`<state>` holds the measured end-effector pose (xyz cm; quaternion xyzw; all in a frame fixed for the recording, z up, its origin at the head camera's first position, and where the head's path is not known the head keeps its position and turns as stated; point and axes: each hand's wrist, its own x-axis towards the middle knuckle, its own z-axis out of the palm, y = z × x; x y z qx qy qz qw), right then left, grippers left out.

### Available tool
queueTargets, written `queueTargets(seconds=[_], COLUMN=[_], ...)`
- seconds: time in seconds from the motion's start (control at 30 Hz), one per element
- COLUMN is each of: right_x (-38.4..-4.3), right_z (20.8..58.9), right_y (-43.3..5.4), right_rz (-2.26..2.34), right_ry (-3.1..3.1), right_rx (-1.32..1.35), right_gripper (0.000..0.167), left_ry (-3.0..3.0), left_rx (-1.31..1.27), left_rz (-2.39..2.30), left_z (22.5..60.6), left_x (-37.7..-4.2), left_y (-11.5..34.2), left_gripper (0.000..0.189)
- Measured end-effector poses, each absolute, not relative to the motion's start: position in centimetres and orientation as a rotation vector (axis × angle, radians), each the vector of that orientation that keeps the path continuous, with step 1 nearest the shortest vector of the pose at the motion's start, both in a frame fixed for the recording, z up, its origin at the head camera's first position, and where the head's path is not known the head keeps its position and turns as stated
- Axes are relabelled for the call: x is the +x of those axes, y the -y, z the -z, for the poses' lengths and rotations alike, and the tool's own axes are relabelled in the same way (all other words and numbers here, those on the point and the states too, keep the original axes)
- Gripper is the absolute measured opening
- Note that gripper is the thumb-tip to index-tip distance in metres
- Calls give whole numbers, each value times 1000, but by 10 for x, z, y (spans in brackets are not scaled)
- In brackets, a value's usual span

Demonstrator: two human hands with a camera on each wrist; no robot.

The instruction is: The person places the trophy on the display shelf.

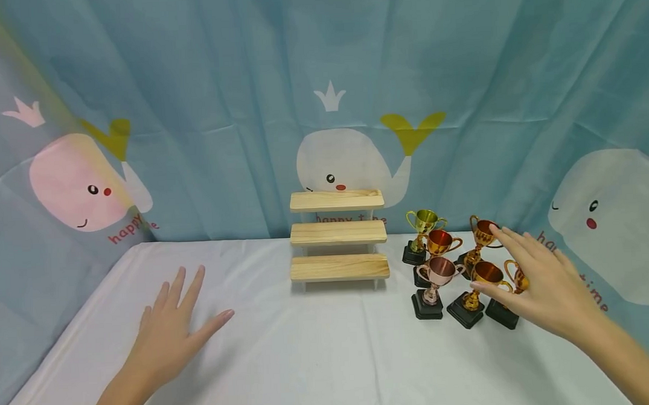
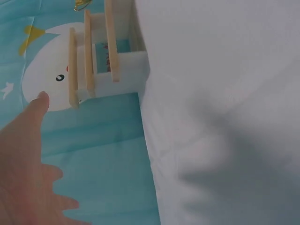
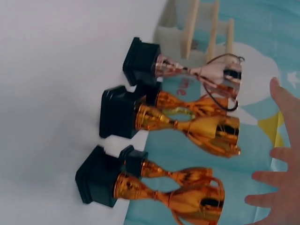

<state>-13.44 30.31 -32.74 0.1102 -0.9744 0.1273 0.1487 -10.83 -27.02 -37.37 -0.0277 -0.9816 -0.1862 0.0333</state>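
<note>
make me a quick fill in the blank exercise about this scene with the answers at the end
1. The shelf has ____ wooden boards.
2. In the head view, the trophies stand to the ____ of the shelf.
3. The base of the pink trophy is coloured ____.
4. The left hand has its fingers spread and holds ____.

Missing words: three; right; black; nothing.

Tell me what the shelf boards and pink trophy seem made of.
Shelf boards: pale, smooth wood, judging by the visible grain. Pink trophy: shiny metal or metal-coated plastic, going by its reflections; its black base is probably plastic, given the dull sheen.
</note>
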Motion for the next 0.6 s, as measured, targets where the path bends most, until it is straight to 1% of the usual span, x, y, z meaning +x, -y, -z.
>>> queueTargets(seconds=[0.3,0.6], right_x=[-137,-143], right_z=[322,329], right_y=[-282,-268], right_rz=[-480,-543], right_ry=[2814,2821], right_rx=[342,339], right_gripper=[98,98], left_ry=[3001,2876], left_rx=[-86,-135], left_rz=[877,1125], left_z=[377,385], left_x=[-120,-130], left_y=[247,227], left_gripper=[101,93])
